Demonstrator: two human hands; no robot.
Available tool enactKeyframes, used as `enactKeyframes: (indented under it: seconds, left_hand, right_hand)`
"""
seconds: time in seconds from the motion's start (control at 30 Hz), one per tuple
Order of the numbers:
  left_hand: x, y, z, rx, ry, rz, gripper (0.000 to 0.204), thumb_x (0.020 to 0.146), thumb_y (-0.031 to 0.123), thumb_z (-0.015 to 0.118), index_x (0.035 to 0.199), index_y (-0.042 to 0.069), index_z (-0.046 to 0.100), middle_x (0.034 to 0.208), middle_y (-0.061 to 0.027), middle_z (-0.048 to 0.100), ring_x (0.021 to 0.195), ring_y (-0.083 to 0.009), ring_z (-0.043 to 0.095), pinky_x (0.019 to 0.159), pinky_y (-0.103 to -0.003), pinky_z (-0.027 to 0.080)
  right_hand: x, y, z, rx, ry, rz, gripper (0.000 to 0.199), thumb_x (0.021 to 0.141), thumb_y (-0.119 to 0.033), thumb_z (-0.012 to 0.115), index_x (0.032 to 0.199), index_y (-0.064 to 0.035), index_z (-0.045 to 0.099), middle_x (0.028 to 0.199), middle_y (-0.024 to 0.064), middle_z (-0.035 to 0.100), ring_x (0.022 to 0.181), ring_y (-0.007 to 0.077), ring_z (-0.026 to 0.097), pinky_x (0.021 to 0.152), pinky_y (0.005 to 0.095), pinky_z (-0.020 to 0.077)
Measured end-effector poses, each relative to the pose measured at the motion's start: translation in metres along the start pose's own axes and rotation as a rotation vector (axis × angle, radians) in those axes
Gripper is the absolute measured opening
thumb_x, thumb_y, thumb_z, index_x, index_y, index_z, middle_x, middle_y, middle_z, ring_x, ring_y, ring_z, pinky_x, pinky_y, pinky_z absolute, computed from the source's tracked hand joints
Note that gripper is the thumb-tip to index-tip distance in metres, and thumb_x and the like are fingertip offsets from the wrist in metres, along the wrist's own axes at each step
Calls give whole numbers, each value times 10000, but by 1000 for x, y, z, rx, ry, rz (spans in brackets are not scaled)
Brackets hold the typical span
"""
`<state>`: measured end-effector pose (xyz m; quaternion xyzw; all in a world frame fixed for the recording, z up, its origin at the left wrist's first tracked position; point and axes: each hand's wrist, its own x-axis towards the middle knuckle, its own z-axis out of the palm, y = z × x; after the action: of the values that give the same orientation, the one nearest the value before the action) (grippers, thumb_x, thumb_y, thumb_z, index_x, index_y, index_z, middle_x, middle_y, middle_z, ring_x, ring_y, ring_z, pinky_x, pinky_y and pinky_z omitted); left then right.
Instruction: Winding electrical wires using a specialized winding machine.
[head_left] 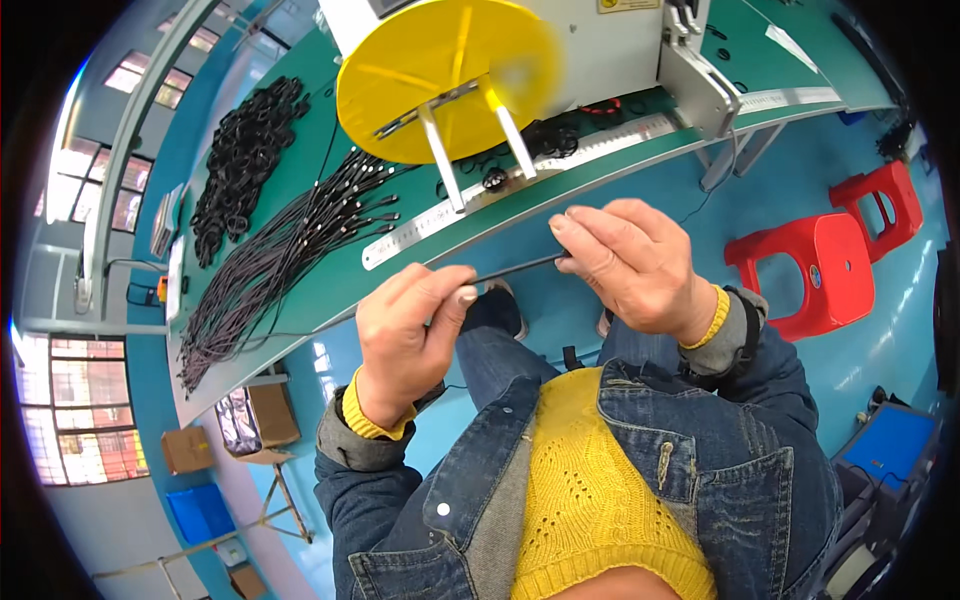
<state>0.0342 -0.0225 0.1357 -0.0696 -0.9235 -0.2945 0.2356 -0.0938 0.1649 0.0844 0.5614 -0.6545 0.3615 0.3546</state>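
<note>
Head view showed both hands raised in front of the green workbench [300, 290], at the centre of the frame. The left hand [405, 335] pinched one end of a thin black cable [515, 266] between thumb and forefinger; the right hand [630, 265] was closed over the other end, fingers curled down, so the cable ran taut between them just below the bench edge. To judge by this, the step was a straightening or measuring of the cable, and it would go best with the pinch kept firm and the span held level against the steel ruler [520, 185] lying along the bench edge above. The yellow reel [440, 75] on its metal stand stood near, upper centre. Bundled black cables [290, 245] lay at left. Open room lay below the bench; red stools [820, 265] stood at right, well apart.
</note>
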Motion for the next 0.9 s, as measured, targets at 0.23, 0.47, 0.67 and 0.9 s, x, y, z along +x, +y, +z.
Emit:
enactKeyframes:
  seconds: [0.23,0.47,0.67,0.9]
  left_hand:
    - [69,-25,23,67,263,2,105,742,18,642,845,3,650,692,-70,553,541,-135,501,506,-230,393]
    - [93,-81,36,-336,325,-183,118,772,58,655,859,-23,659,747,-16,568,603,-55,496,530,-193,396]
    - [94,-82,44,-483,368,-253,130,788,59,642,875,-37,647,720,-1,578,603,-47,497,533,-181,394]
    - [78,-85,38,-398,406,-263,156,802,67,633,919,-37,635,665,10,582,574,-42,489,525,-177,389]
  right_hand:
    - [19,53,20,-254,57,112,227,674,-97,694,876,-32,613,764,91,552,628,258,537,543,316,463]
    - [34,80,80,-176,90,398,216,759,-219,636,646,-59,544,638,84,551,591,286,554,530,348,460]
    - [16,81,87,-72,119,589,200,753,-208,636,693,-23,589,662,125,582,624,302,572,554,374,457]
    - [-77,54,51,35,-177,718,168,754,-181,616,708,-19,611,683,149,587,639,334,567,566,393,451]
